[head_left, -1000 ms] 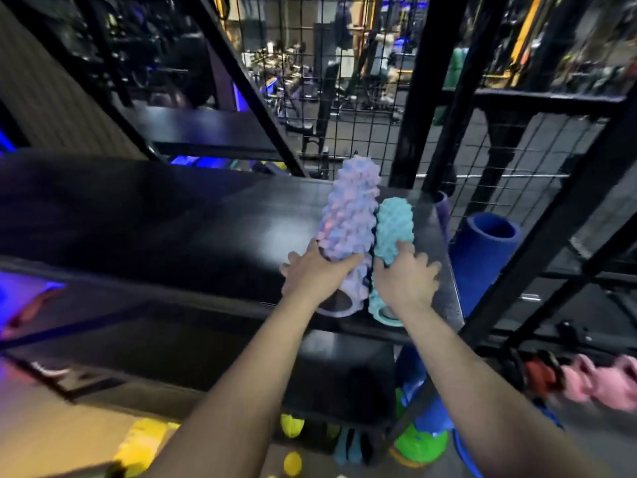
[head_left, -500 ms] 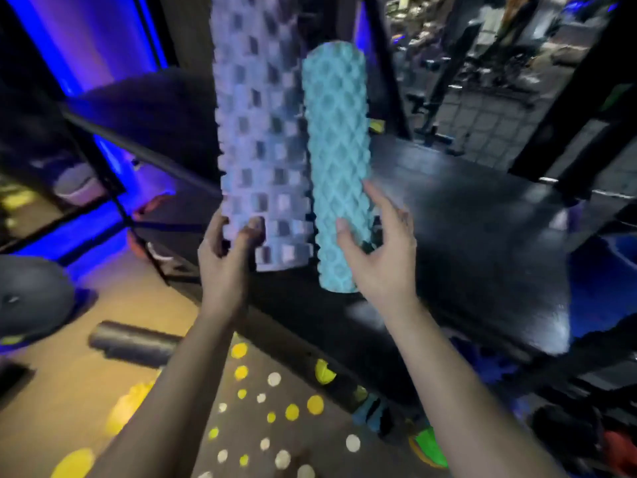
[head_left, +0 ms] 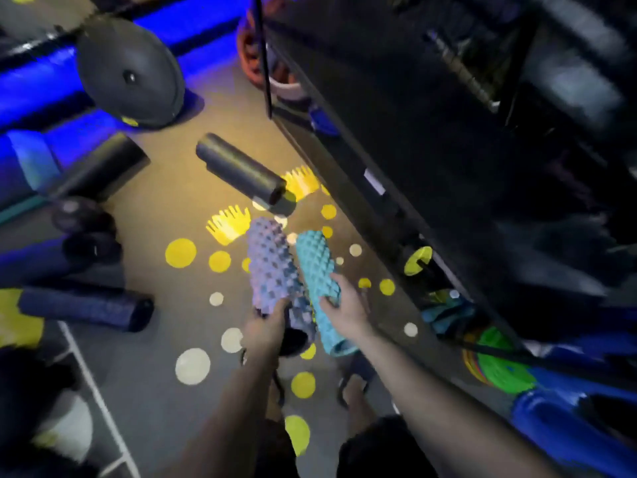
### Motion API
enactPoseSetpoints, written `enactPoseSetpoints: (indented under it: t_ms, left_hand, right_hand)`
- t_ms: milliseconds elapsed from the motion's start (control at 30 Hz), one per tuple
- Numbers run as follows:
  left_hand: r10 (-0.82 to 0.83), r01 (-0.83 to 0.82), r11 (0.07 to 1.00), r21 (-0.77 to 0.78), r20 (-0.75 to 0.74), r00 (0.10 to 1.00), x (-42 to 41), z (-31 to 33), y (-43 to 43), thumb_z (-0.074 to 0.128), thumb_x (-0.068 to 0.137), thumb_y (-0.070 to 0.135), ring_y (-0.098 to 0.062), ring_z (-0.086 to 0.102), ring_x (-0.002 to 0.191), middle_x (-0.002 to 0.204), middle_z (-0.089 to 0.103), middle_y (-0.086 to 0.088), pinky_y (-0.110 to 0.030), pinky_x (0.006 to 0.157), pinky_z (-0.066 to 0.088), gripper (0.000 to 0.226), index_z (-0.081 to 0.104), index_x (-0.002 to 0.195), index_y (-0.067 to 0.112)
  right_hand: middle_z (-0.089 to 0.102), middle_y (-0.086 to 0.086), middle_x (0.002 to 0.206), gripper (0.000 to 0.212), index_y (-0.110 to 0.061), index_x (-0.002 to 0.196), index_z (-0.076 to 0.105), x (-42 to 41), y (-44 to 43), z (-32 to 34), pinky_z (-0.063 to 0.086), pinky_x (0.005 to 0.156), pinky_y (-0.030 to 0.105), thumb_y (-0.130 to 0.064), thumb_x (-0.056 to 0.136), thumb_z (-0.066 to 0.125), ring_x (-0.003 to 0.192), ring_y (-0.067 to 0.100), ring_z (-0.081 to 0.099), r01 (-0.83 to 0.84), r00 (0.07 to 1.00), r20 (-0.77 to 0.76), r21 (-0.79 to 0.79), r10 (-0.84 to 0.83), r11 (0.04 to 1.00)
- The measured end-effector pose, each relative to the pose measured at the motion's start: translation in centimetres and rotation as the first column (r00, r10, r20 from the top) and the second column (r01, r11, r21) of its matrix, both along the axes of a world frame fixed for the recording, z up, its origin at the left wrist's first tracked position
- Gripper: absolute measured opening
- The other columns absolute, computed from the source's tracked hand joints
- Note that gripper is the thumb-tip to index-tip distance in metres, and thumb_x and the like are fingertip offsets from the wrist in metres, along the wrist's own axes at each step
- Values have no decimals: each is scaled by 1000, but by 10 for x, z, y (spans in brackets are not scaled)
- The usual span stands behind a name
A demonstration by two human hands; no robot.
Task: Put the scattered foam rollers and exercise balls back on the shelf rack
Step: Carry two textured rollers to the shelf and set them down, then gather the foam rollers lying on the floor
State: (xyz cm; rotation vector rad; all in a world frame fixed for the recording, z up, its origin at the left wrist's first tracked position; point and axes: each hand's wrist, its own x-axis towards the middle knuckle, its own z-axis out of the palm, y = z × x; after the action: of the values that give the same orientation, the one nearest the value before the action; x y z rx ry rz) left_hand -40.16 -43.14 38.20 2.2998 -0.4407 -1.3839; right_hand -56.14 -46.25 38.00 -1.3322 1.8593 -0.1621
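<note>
Left hand wrapped around the lower part of a lilac knobbly foam roller, fingers closed on it; right hand clamped on a turquoise ridged foam roller, thumb and fingers on opposite sides. Both rollers held side by side, touching or nearly so, tilted with far ends pointing away from the body, off the floor and clear of the rack. Hollow near end of the lilac roller visible just below the left hand.

Beyond the hands: a smooth black cylindrical foam roller lying on the grey gym floor, which is marked with yellow and white dots. Further beyond and to the left of the left hand: a large dark grey exercise ball resting on the floor. Left of the left hand: a second black smooth roller, two small dark balls close together, and a dark blue textured roller, all on the floor and well apart from the hands.

Right of the right hand: a black metal shelf rack, its edge running diagonally past the hand. Low on the rack, near the right forearm: green and yellow items and a blue foam roller; details blurred.
</note>
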Motion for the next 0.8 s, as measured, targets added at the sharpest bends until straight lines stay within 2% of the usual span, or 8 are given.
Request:
enactPoseSetpoints:
  t_ms: [100,167,267,367,467,533,700,800]
  left_hand:
    - [-217,204,950,237,32,976,28,-103,10,55,59,83,-35,66,106,111,72,-16,-43,97,52,86,67,111,16]
    - [-336,315,904,290,25,941,38,-162,14,48,61,84,-39,64,111,117,70,-21,-46,101,50,90,66,117,16]
    - [-431,409,884,226,54,901,43,-228,11,53,77,79,-43,55,121,127,63,-25,-46,106,45,83,55,134,18]
    - [-554,541,826,156,53,831,52,-289,13,52,93,68,-47,40,137,147,44,-29,-48,112,34,85,24,162,27]
    - [-860,837,491,241,-16,510,74,-319,20,48,103,46,-41,27,147,164,22,-20,-51,115,27,65,24,161,30]
    - [-900,889,395,230,-98,425,95,-320,28,46,105,29,-36,38,144,160,39,-16,-43,111,33,54,36,157,21]
    - [-653,659,732,171,-98,751,169,-286,33,36,96,25,-37,57,128,138,62,-17,-36,102,44,50,62,137,9]
    - [-537,542,822,178,-78,840,223,-254,24,44,106,15,-32,56,132,142,62,-13,-29,100,39,39,57,143,12]
  right_hand:
    - [68,11,123,63,-26,141,50,26,7,-100,41,102,46,-50,82,49,122,39,54,-76,993,-75,153,89,985]
    - [66,13,125,63,-23,142,48,38,10,-162,41,101,46,-46,84,46,121,40,53,-95,984,-131,194,122,976]
    - [57,10,139,55,-23,146,46,52,9,-238,37,104,46,-36,93,53,127,39,46,-69,977,-189,162,99,984]
    - [50,14,148,50,-11,144,50,55,16,-306,32,112,44,-17,95,57,134,38,47,-106,974,-191,92,122,990]
    - [46,18,149,49,-7,142,51,57,36,-332,36,112,42,-12,93,55,133,39,46,-183,944,-224,252,241,950]
    - [49,18,146,45,-5,140,52,66,46,-327,37,109,43,-8,95,52,131,40,47,-147,950,-217,323,225,935]
    - [55,19,140,42,-3,137,54,115,30,-291,40,109,41,-4,95,48,131,37,49,-238,928,-191,355,320,904]
    - [55,17,140,44,-5,137,55,174,4,-268,39,107,38,-4,94,45,131,35,50,-342,898,-164,325,409,882]
